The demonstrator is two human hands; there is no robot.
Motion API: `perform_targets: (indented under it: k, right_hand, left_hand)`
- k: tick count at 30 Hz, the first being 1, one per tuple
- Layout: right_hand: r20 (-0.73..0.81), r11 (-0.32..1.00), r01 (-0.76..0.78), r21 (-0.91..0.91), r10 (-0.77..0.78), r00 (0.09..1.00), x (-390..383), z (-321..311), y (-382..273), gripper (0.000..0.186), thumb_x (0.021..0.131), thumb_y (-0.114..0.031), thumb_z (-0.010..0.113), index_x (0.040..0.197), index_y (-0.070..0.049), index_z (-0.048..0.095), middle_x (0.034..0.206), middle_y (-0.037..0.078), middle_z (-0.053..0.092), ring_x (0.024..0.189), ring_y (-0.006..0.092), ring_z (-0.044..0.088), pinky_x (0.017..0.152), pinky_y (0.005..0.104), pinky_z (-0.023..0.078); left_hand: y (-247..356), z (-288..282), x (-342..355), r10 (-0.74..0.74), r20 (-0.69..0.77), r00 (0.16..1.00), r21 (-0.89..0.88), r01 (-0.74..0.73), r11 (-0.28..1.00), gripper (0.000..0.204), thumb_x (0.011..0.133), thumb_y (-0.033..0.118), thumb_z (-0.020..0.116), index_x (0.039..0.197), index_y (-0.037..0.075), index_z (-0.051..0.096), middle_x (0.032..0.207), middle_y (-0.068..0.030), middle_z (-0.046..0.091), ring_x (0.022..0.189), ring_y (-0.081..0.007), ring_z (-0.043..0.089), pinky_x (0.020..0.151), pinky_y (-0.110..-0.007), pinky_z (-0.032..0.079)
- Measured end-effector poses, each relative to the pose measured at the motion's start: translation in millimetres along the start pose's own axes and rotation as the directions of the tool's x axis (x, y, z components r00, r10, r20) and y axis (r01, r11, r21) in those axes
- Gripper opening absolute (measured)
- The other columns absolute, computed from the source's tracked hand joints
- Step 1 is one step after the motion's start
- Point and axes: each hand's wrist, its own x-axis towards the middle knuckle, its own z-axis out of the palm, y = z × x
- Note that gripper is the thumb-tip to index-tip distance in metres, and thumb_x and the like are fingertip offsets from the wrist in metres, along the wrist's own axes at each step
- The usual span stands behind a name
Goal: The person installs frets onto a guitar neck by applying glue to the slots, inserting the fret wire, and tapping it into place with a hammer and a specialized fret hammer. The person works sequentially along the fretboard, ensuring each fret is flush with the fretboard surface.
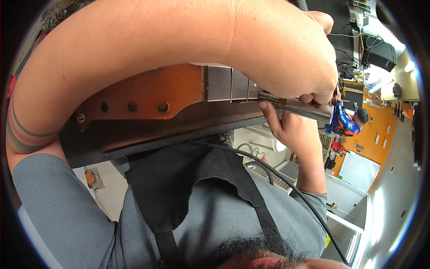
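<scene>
Neck: the brown guitar headstock (148, 92), with peg holes, lies towards 10 o'clock from the view's centre; the dark fretboard (218, 84) runs on at 12, above a black-edged bench (85, 145).
Tool: a shiny metal cylinder (309, 110) lies between 2 and 3 o'clock, its narrow end by the fretboard's near edge; whether it touches is too small to tell.
Left hand (315, 62): at 2 o'clock, arm arching over the headstock; its fingers are curled around the cylinder, grasping it.
Right hand (293, 127): at 3 o'clock, thumb beside the narrow end; its other fingers are mostly hidden, so I cannot tell whether they grasp anything.
Steadying: the right thumb seems well placed as a guide; light, even pressure should keep the tip from skidding onto the wood.
Sightline: the left forearm covers much of the neck, so a lower elbow might open the view.
Cable: the black cord (286, 183) across the apron (154, 190) should stay slack, clear of the right forearm.
</scene>
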Motion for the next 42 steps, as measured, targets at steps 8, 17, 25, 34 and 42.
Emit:
perform_targets:
  k: [8, 17, 25, 34, 42]
  right_hand:
    - [0.001, 0.996, 0.063, -0.055, -0.063, 0.998, 9, -6, 2, 0.049, 0.104, -0.044, 0.073, 0.109, 0.005, 0.070, 0.098, 0.026, 0.071, 0.091, 0.0467, 0.070, 0.079, 0.0534, 0.054]
    - [0.076, 0.991, 0.105, -0.083, -0.099, 0.992, 20, -19, 4, 0.039, 0.101, -0.039, 0.077, 0.116, -0.004, 0.071, 0.097, 0.020, 0.073, 0.086, 0.0414, 0.073, 0.072, 0.0512, 0.056]
    - [0.204, 0.984, 0.135, -0.113, -0.110, 0.973, 33, -31, 8, 0.043, 0.101, -0.042, 0.074, 0.116, -0.003, 0.068, 0.099, 0.019, 0.071, 0.094, 0.0401, 0.072, 0.077, 0.0516, 0.055]
    - [0.260, 0.960, 0.196, -0.199, -0.141, 0.955, 44, -45, 13, 0.057, 0.101, -0.049, 0.071, 0.125, 0.002, 0.068, 0.104, 0.026, 0.072, 0.103, 0.0459, 0.071, 0.086, 0.0540, 0.056]
    - [0.343, 0.971, 0.170, -0.168, -0.104, 0.933, 54, -50, 12, 0.060, 0.100, -0.053, 0.070, 0.122, 0.003, 0.070, 0.109, 0.028, 0.071, 0.106, 0.0465, 0.071, 0.089, 0.0553, 0.056]
  left_hand:
    - [-5, -1, -1, 0.027, 0.003, 1.000, -0.007, -0.027, 1.000, 0.021, 0.095, 0.013, 0.070, 0.112, 0.005, 0.079, 0.098, -0.0153, 0.080, 0.088, -0.0308, 0.075, 0.088, -0.043, 0.053]
    - [-12, -3, -4, 0.038, -0.006, 0.999, -0.012, -0.038, 0.999, 0.019, 0.095, 0.015, 0.071, 0.110, 0.006, 0.079, 0.096, -0.0139, 0.080, 0.088, -0.0294, 0.075, 0.089, -0.043, 0.051]
    - [-14, -9, -6, 0.042, -0.008, 0.999, -0.002, -0.042, 0.999, 0.019, 0.095, 0.017, 0.072, 0.109, 0.008, 0.080, 0.095, -0.0126, 0.080, 0.087, -0.0281, 0.074, 0.089, -0.043, 0.050]
    - [-15, -17, -4, 0.039, -0.014, 0.999, 0.025, -0.039, 0.999, 0.018, 0.094, 0.019, 0.074, 0.107, 0.009, 0.080, 0.093, -0.0111, 0.080, 0.086, -0.0266, 0.074, 0.089, -0.042, 0.048]
    - [-13, -21, -6, 0.044, -0.014, 0.999, 0.051, -0.043, 0.998, 0.017, 0.094, 0.020, 0.075, 0.106, 0.010, 0.080, 0.092, -0.0098, 0.080, 0.086, -0.0253, 0.073, 0.089, -0.042, 0.046]
